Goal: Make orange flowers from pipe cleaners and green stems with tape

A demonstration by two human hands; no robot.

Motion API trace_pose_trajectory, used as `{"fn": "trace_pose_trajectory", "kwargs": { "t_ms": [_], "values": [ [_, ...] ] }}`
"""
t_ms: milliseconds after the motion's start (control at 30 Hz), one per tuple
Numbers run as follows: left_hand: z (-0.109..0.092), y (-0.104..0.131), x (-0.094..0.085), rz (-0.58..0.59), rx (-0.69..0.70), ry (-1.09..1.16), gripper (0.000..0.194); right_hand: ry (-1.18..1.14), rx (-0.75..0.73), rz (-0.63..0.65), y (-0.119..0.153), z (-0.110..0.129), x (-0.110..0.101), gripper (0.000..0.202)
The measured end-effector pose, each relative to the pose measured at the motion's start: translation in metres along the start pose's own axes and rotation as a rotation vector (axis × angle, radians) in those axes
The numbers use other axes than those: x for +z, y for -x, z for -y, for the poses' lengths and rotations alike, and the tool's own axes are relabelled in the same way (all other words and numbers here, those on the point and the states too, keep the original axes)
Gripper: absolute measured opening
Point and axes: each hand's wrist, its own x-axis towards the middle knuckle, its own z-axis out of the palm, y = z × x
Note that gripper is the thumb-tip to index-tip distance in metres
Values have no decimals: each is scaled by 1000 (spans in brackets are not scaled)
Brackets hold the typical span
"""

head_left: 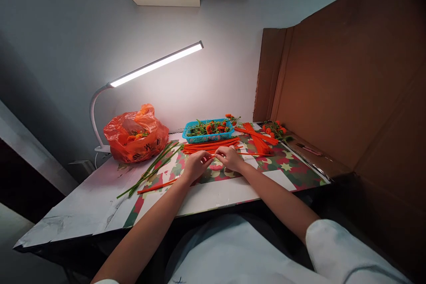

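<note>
My left hand [199, 164] and my right hand [229, 158] meet over the table's middle, their fingers pinched on a thin orange stem [249, 154] that sticks out to the right. Just behind them lies a row of orange stems [213, 145]. A blue basket [209, 139] with green stalks and orange flowers stands behind that row. To its right is a crossed bundle of orange stems [258, 139]. Left of my hands are long green stems [149, 175] and a few orange stems [156, 187], partly behind my left forearm.
A red plastic bag [136, 135] with flowers sits at the back left beside a lit lamp [158, 64]. More orange flowers [274, 129] lie at the back right. A tall cardboard sheet [342, 71] borders the right side; the table's front edge [216, 208] is near my body.
</note>
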Motion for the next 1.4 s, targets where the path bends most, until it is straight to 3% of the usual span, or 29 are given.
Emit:
{"fn": "trace_pose_trajectory", "kwargs": {
  "t_ms": [300, 667, 867, 1000, 1400],
  "values": [
    [0, 3, 1, -41, 112, -153, 14, -26, 36, 22, 0, 0, 0, 16],
    [-6, 4, -1, -3, 220, -253, 21, -96, 96, 72, -2, 0, -1, 25],
    [-6, 4, -3, 3, 259, -270, 24, -114, 40, 68, -1, 1, -3, 17],
    [-7, 3, -3, 26, 299, -342, 25, -116, 31, 73, -1, -1, -3, 22],
    [-7, 1, 2, 118, 410, -346, 19, -40, 121, 227, -2, -5, 1, 27]
  ]
}}
